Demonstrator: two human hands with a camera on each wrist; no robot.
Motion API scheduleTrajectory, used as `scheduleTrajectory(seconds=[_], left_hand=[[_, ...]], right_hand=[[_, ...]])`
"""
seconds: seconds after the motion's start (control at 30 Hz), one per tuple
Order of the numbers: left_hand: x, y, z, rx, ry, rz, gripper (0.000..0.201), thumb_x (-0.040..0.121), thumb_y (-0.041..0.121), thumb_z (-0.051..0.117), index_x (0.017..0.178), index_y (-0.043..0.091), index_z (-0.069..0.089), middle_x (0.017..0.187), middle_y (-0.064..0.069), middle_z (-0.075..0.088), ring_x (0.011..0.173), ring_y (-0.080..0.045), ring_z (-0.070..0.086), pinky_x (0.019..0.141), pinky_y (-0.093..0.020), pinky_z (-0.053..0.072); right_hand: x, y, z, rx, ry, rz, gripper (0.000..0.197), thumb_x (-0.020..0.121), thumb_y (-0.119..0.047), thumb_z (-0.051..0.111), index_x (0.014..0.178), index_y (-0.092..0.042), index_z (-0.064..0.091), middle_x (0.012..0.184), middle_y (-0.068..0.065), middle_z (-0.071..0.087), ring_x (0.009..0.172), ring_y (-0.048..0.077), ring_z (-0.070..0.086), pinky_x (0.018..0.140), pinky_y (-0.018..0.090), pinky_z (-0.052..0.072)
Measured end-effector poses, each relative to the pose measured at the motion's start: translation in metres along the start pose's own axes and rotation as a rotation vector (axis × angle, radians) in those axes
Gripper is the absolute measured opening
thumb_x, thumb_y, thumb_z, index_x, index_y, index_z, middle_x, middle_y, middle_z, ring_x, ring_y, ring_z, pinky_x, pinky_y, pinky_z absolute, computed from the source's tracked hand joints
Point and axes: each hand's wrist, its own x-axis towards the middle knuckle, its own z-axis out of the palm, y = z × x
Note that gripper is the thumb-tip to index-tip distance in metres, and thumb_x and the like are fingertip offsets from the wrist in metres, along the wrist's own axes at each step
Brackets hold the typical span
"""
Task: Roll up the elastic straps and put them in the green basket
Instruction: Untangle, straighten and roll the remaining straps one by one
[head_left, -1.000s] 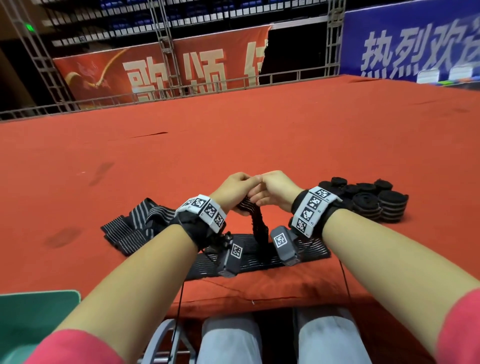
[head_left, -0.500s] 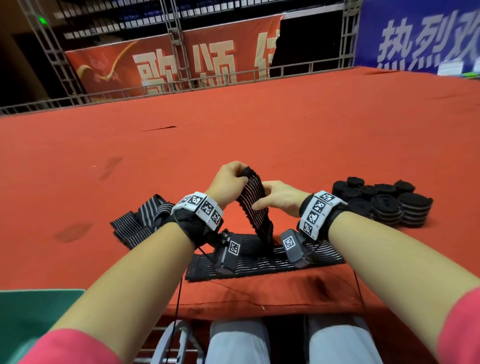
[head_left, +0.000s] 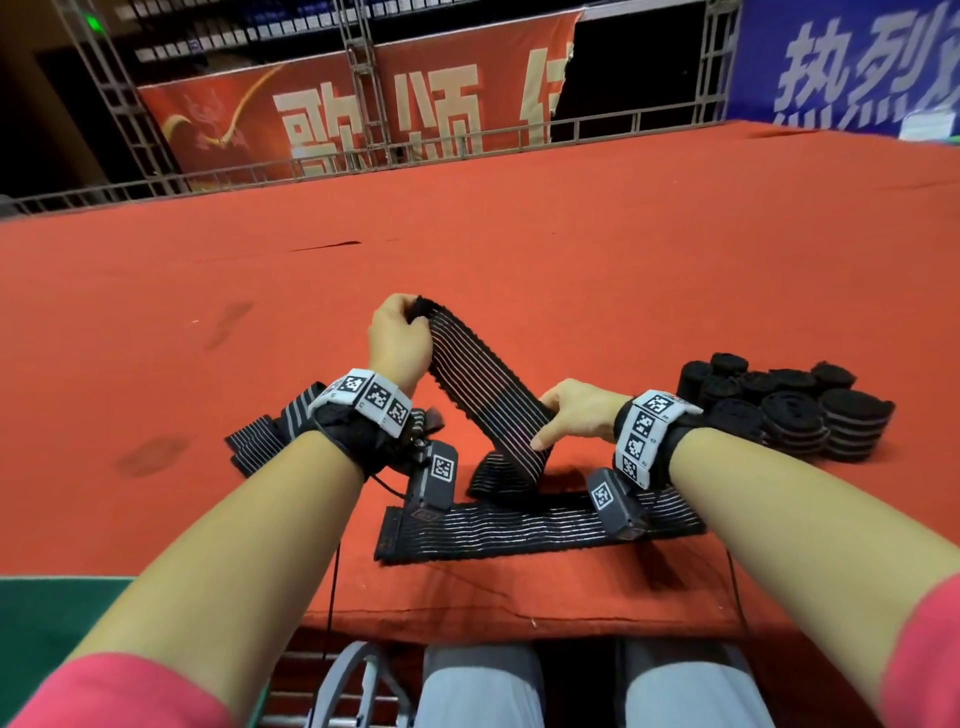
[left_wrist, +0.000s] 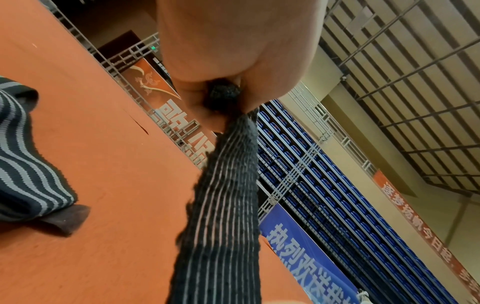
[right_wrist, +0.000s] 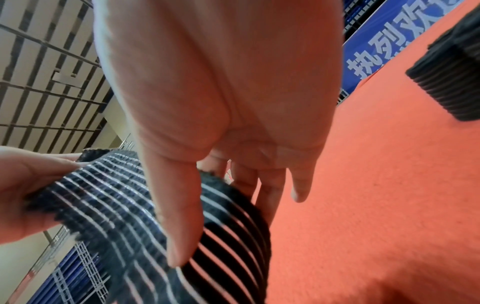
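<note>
the elastic strap (head_left: 485, 395), black with thin pale stripes, is lifted off the red carpet (head_left: 571, 234) and runs on a slope from its raised upper end down to the right, then folds under itself onto a second length of strap lying flat (head_left: 519, 527) along the near edge of the carpet. the left hand (head_left: 397, 343) grips the upper end, fingers curled round it; the left wrist view shows a small tight roll of dark fabric (left_wrist: 224, 93) pinched between thumb and fingers, with the strap hanging away below it. the right hand (head_left: 579, 413) holds the strap lower down, its thumb (right_wrist: 179, 216) laid flat across the striped face and the fingers (right_wrist: 270, 191) reaching behind the edge, fairly straight rather than clenched, so the band sits between thumb and fingers. left of the left wrist more unrolled straps (head_left: 270, 436) lie crumpled on the carpet, with wider grey stripes. to the right, well apart from the hands, a cluster of finished rolls (head_left: 795, 408) stands on end. at the lower left corner a green surface (head_left: 47, 618), likely the green basket, shows beside the left forearm. both wrists wear bands with black-and-white markers. beyond the carpet stand metal railings and red (head_left: 322, 114) and blue (head_left: 841, 62) banners.
</note>
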Motion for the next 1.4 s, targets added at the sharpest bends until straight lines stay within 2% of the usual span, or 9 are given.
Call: scheduleTrajectory(seconds=[0.17, 0.37, 0.5, 0.6, 0.77, 0.87, 0.97, 1.2, 1.4], left_hand=[[0.018, -0.017, -0.015, -0.007, 0.148, -0.044, 0.027, 0.084, 0.004, 0.044, 0.094, 0.022, 0.062, 0.096, -0.009, 0.069, 0.091, -0.032, 0.068, 0.080, -0.052, 0.059], [0.013, -0.027, -0.025, -0.003, 0.226, -0.059, 0.026, 0.087, 0.002, 0.045, 0.099, 0.019, 0.060, 0.093, -0.005, 0.065, 0.091, -0.030, 0.066, 0.080, -0.052, 0.058], [0.010, -0.043, -0.031, 0.066, 0.242, -0.087, 0.025, 0.086, 0.003, 0.046, 0.099, 0.019, 0.060, 0.095, -0.007, 0.065, 0.092, -0.034, 0.067, 0.081, -0.052, 0.058], [0.002, -0.051, -0.038, 0.116, 0.258, -0.106, 0.025, 0.088, 0.001, 0.048, 0.104, 0.014, 0.062, 0.096, -0.008, 0.064, 0.092, -0.032, 0.065, 0.082, -0.042, 0.056], [-0.015, -0.075, -0.050, 0.150, 0.177, -0.160, 0.019, 0.093, 0.003, 0.051, 0.106, 0.012, 0.060, 0.103, -0.015, 0.068, 0.076, -0.030, 0.063, 0.065, -0.038, 0.056], [-0.025, -0.091, -0.051, 0.150, 0.121, -0.250, 0.016, 0.093, 0.004, 0.054, 0.105, 0.014, 0.058, 0.103, -0.017, 0.066, 0.071, -0.032, 0.065, 0.051, -0.044, 0.060], [-0.037, -0.104, -0.052, 0.145, 0.034, -0.324, 0.016, 0.093, 0.004, 0.060, 0.109, 0.007, 0.060, 0.100, -0.018, 0.063, 0.066, -0.030, 0.063, 0.033, -0.035, 0.052], [-0.062, -0.142, -0.058, 0.220, -0.088, -0.387, 0.030, 0.081, 0.008, 0.079, 0.105, 0.008, 0.061, 0.102, -0.016, 0.066, 0.081, -0.031, 0.067, 0.039, -0.029, 0.051], [-0.073, -0.166, -0.065, 0.278, -0.119, -0.438, 0.029, 0.076, 0.010, 0.084, 0.094, 0.011, 0.061, 0.096, -0.014, 0.066, 0.085, -0.031, 0.068, 0.056, -0.041, 0.059]], right_hand=[[-0.004, 0.002, -0.012, -0.008, 0.037, -0.026, 0.019, 0.081, -0.009, 0.076, 0.099, -0.009, 0.070, 0.103, 0.008, 0.075, 0.099, 0.023, 0.070, 0.096, 0.042, 0.053], [-0.021, 0.005, -0.024, -0.261, 0.046, 0.012, 0.024, 0.071, -0.003, 0.081, 0.086, -0.014, 0.065, 0.087, 0.003, 0.071, 0.082, 0.017, 0.066, 0.081, 0.035, 0.055], [-0.036, 0.012, -0.034, -0.376, 0.131, 0.077, 0.012, 0.080, -0.019, 0.079, 0.082, -0.012, 0.070, 0.074, 0.000, 0.065, 0.070, 0.016, 0.061, 0.062, 0.026, 0.047], [-0.049, 0.019, -0.043, -0.349, 0.186, 0.126, 0.022, 0.085, -0.033, 0.075, 0.088, -0.011, 0.071, 0.076, 0.000, 0.067, 0.071, 0.016, 0.061, 0.064, 0.027, 0.047], [-0.070, 0.040, -0.053, -0.355, 0.274, 0.156, 0.015, 0.080, -0.014, 0.079, 0.086, -0.017, 0.066, 0.088, 0.004, 0.068, 0.083, 0.021, 0.063, 0.074, 0.031, 0.052], [-0.081, 0.056, -0.050, -0.247, 0.384, 0.217, 0.024, 0.079, -0.001, 0.074, 0.091, -0.019, 0.065, 0.093, 0.008, 0.068, 0.076, 0.024, 0.066, 0.058, 0.032, 0.056], [-0.089, 0.072, -0.045, -0.118, 0.491, 0.246, 0.030, 0.079, 0.004, 0.071, 0.094, -0.021, 0.064, 0.091, 0.007, 0.067, 0.076, 0.025, 0.069, 0.049, 0.032, 0.055], [-0.099, 0.105, -0.026, -0.150, 0.612, 0.227, 0.038, 0.074, -0.005, 0.079, 0.101, -0.025, 0.062, 0.119, 0.008, 0.065, 0.104, 0.023, 0.062, 0.087, 0.030, 0.049], [-0.096, 0.118, -0.011, -0.096, 0.610, 0.222, 0.036, 0.076, -0.001, 0.078, 0.102, -0.021, 0.064, 0.124, 0.011, 0.064, 0.118, 0.024, 0.059, 0.087, 0.023, 0.042]])
